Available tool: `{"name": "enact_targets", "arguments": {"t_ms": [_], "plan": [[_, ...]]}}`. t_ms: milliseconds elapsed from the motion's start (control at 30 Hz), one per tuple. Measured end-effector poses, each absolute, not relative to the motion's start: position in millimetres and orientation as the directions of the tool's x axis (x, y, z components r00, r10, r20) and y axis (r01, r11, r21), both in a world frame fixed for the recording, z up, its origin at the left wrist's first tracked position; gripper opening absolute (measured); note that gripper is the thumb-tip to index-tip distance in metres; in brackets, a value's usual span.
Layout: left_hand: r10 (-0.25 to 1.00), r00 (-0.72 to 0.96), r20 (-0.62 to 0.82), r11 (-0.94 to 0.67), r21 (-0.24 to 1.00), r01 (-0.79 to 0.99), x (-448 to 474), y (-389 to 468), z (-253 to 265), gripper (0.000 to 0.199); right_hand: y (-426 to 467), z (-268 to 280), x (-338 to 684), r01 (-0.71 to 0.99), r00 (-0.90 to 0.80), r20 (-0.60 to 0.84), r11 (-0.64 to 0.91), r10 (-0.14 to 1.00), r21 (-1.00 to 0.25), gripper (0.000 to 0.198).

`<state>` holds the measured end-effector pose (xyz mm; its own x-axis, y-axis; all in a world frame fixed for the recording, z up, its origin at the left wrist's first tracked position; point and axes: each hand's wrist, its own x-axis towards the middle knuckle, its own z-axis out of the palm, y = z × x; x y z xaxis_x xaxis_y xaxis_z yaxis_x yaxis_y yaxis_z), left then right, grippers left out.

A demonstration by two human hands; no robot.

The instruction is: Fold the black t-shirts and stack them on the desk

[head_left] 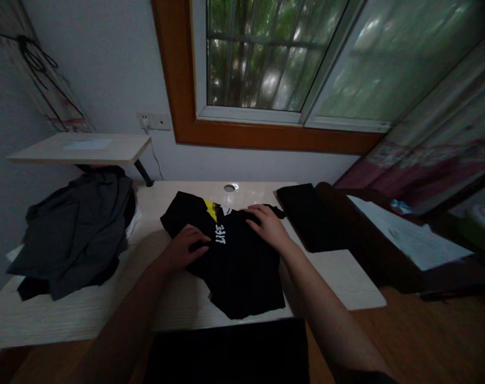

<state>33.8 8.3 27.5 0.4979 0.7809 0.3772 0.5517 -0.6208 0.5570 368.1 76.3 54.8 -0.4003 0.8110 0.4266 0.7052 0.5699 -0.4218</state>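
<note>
A black shirt (246, 266) is lying on the pale counter (178, 306), where the left hand (186, 246) is resting on it, thumb and fingers parted. The right hand (269, 226) is touching its upper edge with loosely spread fingers, while dark clothes (78, 224) are sitting heaped at left.

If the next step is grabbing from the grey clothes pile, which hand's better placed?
Likely the left hand: it touches the side of the black shirt nearest the grey clothes pile. The right hand is on the shirt's far side, so it would have to reach past the left.
</note>
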Motion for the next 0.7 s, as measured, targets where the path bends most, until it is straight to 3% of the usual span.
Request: {"name": "enact_targets", "arguments": {"t_ms": [67, 167, 333, 433, 567, 633, 700], "plan": [[0.757, 0.557, 0.342, -0.640, 0.559, 0.527, 36, 6, 29, 0.035, 76, 51, 355, 0.714, -0.510, 0.333, 0.607, 0.793, -0.350, 0.046], [0.736, 0.596, 0.322, -0.657, 0.551, 0.515, 37, 5, 30, 0.039, 79, 47, 341, 0.772, -0.544, 0.235, 0.591, 0.805, -0.236, 0.059], [0.725, 0.601, 0.336, -0.678, 0.498, 0.540, 39, 4, 31, 0.018, 90, 53, 334, 0.880, -0.456, 0.170, 0.471, 0.874, -0.064, 0.032], [0.739, 0.582, 0.339, -0.669, 0.471, 0.574, 38, 6, 28, 0.012, 95, 58, 340, 0.922, -0.368, 0.171, 0.382, 0.914, -0.055, 0.028], [0.793, 0.520, 0.318, -0.609, 0.419, 0.673, 32, 12, 22, 0.010, 107, 58, 363, 0.936, -0.155, 0.328, 0.244, 0.932, -0.252, 0.024], [0.814, 0.492, 0.309, -0.580, 0.383, 0.719, 30, 15, 19, 0.014, 117, 54, 379, 0.875, -0.003, 0.419, 0.205, 0.908, -0.439, 0.022], [0.836, 0.455, 0.307, -0.543, 0.349, 0.763, 29, 17, 16, 0.019, 128, 49, 395, 0.739, 0.155, 0.423, 0.179, 0.893, -0.650, 0.023]]}}
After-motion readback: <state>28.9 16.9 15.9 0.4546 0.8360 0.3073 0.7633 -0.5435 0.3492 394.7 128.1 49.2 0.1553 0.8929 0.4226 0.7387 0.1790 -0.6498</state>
